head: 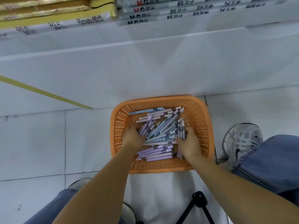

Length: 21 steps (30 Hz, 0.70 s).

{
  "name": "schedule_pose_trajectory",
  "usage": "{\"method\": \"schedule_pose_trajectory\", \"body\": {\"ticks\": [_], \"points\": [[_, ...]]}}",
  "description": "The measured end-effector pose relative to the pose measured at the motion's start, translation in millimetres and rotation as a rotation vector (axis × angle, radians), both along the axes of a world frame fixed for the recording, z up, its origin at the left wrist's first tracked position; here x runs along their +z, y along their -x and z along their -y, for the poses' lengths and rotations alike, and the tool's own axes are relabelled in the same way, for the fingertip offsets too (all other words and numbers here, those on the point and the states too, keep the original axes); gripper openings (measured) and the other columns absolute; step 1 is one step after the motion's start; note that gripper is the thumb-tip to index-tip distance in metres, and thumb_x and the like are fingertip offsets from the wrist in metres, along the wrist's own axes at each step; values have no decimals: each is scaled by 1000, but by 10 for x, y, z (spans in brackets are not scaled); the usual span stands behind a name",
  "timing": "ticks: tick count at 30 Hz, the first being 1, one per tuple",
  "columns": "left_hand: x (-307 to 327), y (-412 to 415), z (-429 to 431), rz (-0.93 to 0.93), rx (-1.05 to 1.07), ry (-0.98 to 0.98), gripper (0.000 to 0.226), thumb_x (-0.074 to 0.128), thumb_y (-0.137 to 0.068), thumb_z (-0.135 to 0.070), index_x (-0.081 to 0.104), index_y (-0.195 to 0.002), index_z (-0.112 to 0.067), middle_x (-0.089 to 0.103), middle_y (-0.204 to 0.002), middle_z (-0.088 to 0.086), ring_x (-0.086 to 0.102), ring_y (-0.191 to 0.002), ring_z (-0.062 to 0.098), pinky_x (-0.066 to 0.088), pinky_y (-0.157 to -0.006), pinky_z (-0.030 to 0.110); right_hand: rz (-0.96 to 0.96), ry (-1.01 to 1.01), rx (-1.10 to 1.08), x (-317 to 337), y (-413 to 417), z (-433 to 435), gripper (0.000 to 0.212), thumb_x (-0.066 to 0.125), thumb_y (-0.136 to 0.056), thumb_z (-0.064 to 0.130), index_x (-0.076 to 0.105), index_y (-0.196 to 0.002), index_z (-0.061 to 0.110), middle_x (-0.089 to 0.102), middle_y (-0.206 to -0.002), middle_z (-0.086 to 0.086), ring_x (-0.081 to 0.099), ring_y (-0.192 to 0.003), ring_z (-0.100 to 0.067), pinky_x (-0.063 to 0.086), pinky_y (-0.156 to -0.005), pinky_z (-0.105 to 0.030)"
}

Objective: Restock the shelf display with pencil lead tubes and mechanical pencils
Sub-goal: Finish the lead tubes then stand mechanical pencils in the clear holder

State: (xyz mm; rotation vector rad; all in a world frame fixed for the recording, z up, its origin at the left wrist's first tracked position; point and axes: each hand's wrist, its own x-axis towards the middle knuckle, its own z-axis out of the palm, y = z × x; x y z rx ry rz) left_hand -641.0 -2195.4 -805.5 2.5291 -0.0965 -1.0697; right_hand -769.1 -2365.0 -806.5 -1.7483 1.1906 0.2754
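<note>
Reaching into the basket (pixel 161 167), both hands work the loose heap of pencils (pixel 159 135) inside it. At the basket's right side the right hand (pixel 189 143) curls thumb and fingers round a small bunch. At its left side the left hand (pixel 134 138) has its fingers sunk in the heap; whether it holds any cannot be told. Since the pencils lie crossed every way, a hasty lift could snag neighbours and spill them over the basket's rim onto the floor (pixel 40 143), short of the shelf (pixel 97 70) beyond.
</note>
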Motion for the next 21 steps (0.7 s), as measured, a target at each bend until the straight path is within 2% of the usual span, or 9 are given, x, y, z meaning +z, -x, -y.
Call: {"method": "schedule_pose_trajectory", "body": {"ticks": [2,3,7,9,12,15,18,20,21], "points": [[0,-19,5,-27,-48,-11,41,70,-90,-23,60,-125,-5,63,-124,16,61,-107,31,50,-88,36,8,-30,1,0,12,43,34,61,-93,11,51,-125,13,65,-108,-3,60,-99,-21,46,-84,-28],[3,-22,10,-37,-71,-15,38,69,-91,-23,61,-124,-5,63,-123,16,61,-106,31,50,-89,36,14,-49,3,8,11,64,32,59,-93,10,52,-125,12,65,-112,-5,60,-102,-22,45,-87,-29],[8,-32,-7,-44,-129,2,47,61,-97,-18,50,-140,-2,52,-142,18,54,-125,34,43,-106,41,71,-148,6,82,16,133,25,55,-96,8,58,-120,13,65,-113,-7,61,-105,-22,48,-90,-33],[24,-33,-48,-50,-157,35,45,56,-100,-14,48,-142,-3,50,-146,16,50,-131,34,40,-107,37,90,-184,-2,140,8,158,25,54,-96,7,59,-120,13,66,-113,-8,62,-104,-24,50,-93,-37],[62,2,-127,-38,-87,98,36,51,-103,-12,50,-137,-4,59,-134,17,58,-121,33,39,-87,25,114,-231,-20,228,24,179,24,54,-96,6,61,-118,12,68,-110,-9,66,-97,-22,53,-84,-34],[190,72,-141,48,-1,169,25,46,-105,-16,50,-128,-8,63,-127,16,61,-104,30,37,-79,26,181,-291,-29,369,49,178,24,55,-96,4,63,-117,12,71,-103,-6,69,-92,-20,56,-81,-34],[462,198,-38,66,50,359,18,47,-105,-16,52,-122,-9,62,-120,5,58,-102,20,40,-66,8,259,-368,-35,598,44,157,20,60,-93,7,67,-110,14,73,-100,-6,70,-93,-22,56,-78,-32],[721,298,85,13,47,464,17,49,-105,-27,55,-119,-20,68,-106,10,59,-83,16,39,-57,4,320,-411,-36,788,6,115,17,65,-91,9,70,-105,17,75,-97,-5,70,-92,-24,56,-79,-34],[871,351,158,-8,31,514,20,50,-105,-31,56,-122,-24,69,-106,13,60,-77,14,39,-58,3,363,-424,-42,892,-18,87,17,66,-90,10,72,-103,19,76,-96,-2,70,-93,-21,55,-80,-32]]}}
